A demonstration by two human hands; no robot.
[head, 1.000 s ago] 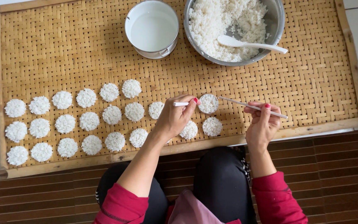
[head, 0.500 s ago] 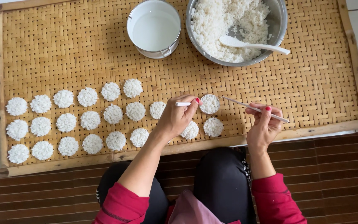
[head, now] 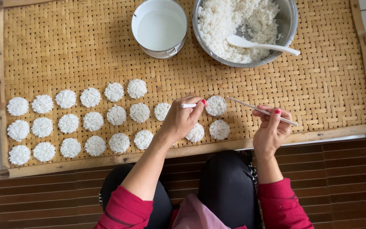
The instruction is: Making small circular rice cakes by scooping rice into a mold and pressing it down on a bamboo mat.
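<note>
Two bare hands worked over a flat woven bamboo tray with a herringbone weave and a wooden rim. The left hand pinched the white handle of a small round mould, a shallow ring packed level with white rice, resting on the tray near its near edge, right of centre. The right hand (nails painted red) was closed around a thin pale stick, held slanting just right of the mould and not touching it. Many round rice cakes, flat, grainy and white, lay in three rough rows running from the tray's left side up to the mould. At the far edge stood a white enamel pot holding cloudy white liquid, and right of it a metal bowl heaped with loose cooked rice, with a white spoon lying in it.
</note>
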